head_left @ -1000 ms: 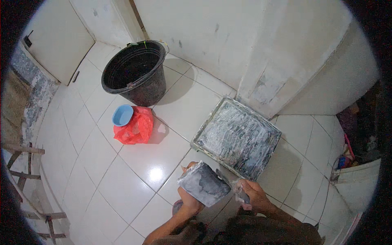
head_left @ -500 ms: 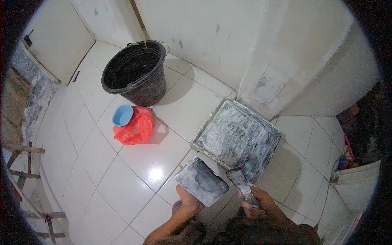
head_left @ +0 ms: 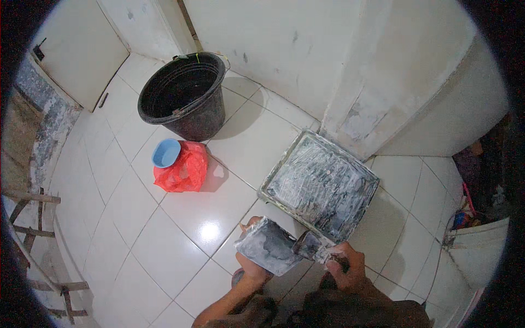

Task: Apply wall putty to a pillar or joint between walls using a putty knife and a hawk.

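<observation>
My left hand (head_left: 253, 267) is closed around a flat rectangular board (head_left: 268, 247), its face smeared with white and grey paste. In my right hand (head_left: 350, 267) is a putty knife (head_left: 310, 245) with a paste-coated blade, gripped by the handle. The blade's tip meets or overlaps the board's right edge; actual contact is hard to tell. Just beyond both hands, a square shallow tray (head_left: 261, 191) lies on the floor, its inside streaked with white paste over a dark surface.
A black bucket (head_left: 205, 117) stands at the far left of the tray. Nearer, a blue plastic bowl (head_left: 166, 153) sits against a red plastic bag (head_left: 188, 172) on the white tiles (head_left: 180, 229). A wooden rack (head_left: 38, 232) is at the left edge; a patched wall (head_left: 372, 109) rises behind the tray.
My right hand has turned the putty knife leftward, bringing its blade from over the tray's near corner to the board's right edge. The left hand with the board has barely moved.
</observation>
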### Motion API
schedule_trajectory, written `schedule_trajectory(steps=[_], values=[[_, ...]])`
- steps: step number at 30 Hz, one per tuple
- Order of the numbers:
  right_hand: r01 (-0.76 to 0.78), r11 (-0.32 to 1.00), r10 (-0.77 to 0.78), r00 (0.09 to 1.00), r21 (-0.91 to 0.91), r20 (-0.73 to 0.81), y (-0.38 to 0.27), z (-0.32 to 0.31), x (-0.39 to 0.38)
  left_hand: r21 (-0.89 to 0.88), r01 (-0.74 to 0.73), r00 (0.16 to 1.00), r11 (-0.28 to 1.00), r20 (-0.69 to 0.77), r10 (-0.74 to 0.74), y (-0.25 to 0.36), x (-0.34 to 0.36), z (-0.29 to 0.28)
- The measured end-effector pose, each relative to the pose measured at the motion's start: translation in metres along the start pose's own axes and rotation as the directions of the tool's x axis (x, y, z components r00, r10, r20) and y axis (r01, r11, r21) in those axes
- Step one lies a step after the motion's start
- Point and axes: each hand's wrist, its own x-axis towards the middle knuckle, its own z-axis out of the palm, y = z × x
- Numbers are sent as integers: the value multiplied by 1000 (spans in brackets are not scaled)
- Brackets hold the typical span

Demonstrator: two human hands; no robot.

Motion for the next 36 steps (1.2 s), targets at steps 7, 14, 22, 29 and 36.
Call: schedule_trajectory(steps=[7,14,22,29,36], values=[[16,1000,-16,1000,12,-23,-3,2,3,-463,6,959,886,254,126,-3,4,5],[4,999,-1,996,40,-88,-11,0,12,-419,79,942,905,328,70,-11,1,15],[71,991,15,789,116,-614,13,-76,42,446,-223,974,867,79,210,-37,8,-30],[90,722,-581,617,-686,-530,55,-160,100,-329,138,980,934,-91,-177,-25,-2,-9],[-51,583,-589,661,-811,-465,88,-175,114,-350,74,997,934,6,-77,-30,0,-6]])
